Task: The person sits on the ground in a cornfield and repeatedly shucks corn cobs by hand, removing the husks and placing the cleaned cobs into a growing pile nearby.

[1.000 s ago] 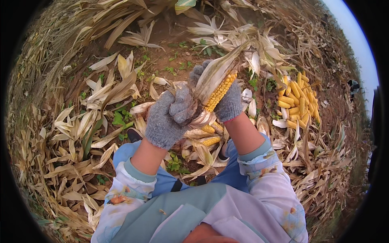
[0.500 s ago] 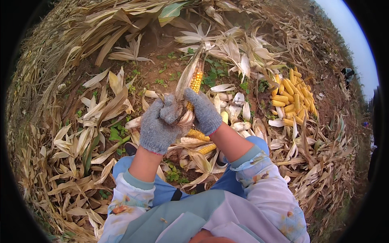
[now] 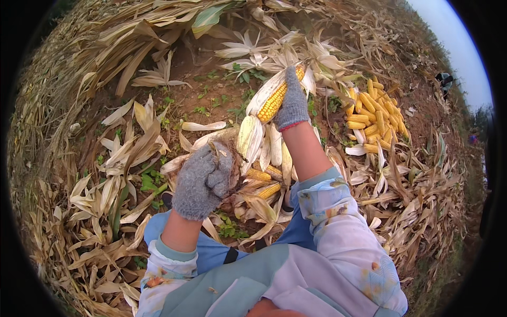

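Both hands wear grey knit gloves. My right hand is closed round an ear of corn, tilted away from me with rows of yellow kernels bared. Pale husk still lies along the ear's left side. Lower left, my left hand is closed, with brown, stringy corn silk and dry husk sticking out past its fingers. Under and between the hands lie several ears, some in pale husk, others partly bare, such as a yellow ear near my legs.
A heap of bare yellow corn ears lies on the right. Dry husks and leaves cover much of the ground, with a band of stalks at the far left. Small green weeds grow from the brown soil.
My hands have moved apart. The right one has gone forward and right with the ear, which now shows more kernels; the left has drawn back toward me with silk and husk.
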A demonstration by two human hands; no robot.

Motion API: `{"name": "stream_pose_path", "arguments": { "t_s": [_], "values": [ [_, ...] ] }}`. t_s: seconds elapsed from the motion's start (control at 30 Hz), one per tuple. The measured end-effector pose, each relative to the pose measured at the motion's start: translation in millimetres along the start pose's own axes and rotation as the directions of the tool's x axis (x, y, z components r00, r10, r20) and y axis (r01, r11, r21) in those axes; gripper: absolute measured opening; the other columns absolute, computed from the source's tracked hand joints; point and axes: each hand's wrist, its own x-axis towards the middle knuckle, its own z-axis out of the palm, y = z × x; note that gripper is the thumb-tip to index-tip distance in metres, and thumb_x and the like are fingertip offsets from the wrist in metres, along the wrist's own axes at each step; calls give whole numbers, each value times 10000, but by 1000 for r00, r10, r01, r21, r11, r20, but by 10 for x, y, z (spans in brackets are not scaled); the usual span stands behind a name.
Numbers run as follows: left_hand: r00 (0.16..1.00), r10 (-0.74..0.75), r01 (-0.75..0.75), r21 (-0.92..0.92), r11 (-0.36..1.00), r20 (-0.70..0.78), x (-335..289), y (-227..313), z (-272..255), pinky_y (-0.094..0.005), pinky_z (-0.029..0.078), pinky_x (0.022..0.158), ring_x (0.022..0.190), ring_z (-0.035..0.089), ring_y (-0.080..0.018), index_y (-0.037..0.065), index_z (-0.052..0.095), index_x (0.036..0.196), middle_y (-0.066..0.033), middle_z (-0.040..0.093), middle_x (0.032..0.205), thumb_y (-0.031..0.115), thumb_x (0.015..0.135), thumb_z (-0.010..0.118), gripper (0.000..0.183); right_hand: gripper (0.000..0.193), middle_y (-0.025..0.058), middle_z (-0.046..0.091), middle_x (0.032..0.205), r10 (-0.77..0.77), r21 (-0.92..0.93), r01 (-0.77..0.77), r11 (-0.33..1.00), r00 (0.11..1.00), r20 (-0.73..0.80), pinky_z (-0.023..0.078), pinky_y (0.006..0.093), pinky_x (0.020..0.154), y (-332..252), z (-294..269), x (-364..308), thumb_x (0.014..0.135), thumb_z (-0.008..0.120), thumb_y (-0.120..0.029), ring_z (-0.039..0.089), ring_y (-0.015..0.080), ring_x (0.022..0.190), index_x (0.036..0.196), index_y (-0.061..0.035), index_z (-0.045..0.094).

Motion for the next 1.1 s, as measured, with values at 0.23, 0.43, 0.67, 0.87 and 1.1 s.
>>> {"name": "stream_pose_path", "arguments": {
  "t_s": [0.23,0.43,0.67,0.87,1.1],
  "values": [
    [972,-90,54,-166,985,-219,222,-170,-502,-320,548,798,896,647,-200,-19,582,1156,-125,643,989,65,952,520,230,446,81,633,954,-227,-422,280,862,959,172,580,356,681,-51,-127,-25,898,731,-310,658,194,789,1164,-8,539],
    [913,145,-84,172,981,-382,451,-119,-654,-323,509,953,1083,622,-212,8,584,1250,-116,634,1192,145,964,590,317,595,122,628,966,-210,-786,529,321,849,485,534,359,720,167,-69,-396,804,810,-349,636,232,814,1196,-11,515],
    [911,350,-278,300,912,-219,658,-198,-195,-295,509,918,1037,630,-164,-5,602,1212,-96,664,1128,213,990,615,311,641,164,646,1034,117,-664,745,66,655,747,508,431,825,549,-86,-716,768,826,-407,653,330,958,1190,-22,534],
    [961,179,-189,-28,982,-211,669,-196,-160,-305,543,827,924,657,-146,7,632,1098,-88,696,1023,214,1033,521,244,794,196,586,1277,286,-652,703,285,587,758,471,417,987,567,-7,-807,771,816,-387,590,348,1184,1396,-57,454],
    [956,158,-219,-244,945,-246,685,-213,-207,-339,543,880,948,673,-217,-26,628,1102,-140,690,1039,264,1035,490,329,811,173,643,1176,247,-586,802,-121,596,764,508,443,904,490,-8,-689,692,844,-502,644,351,1053,1303,-61,544]
  ]
}}
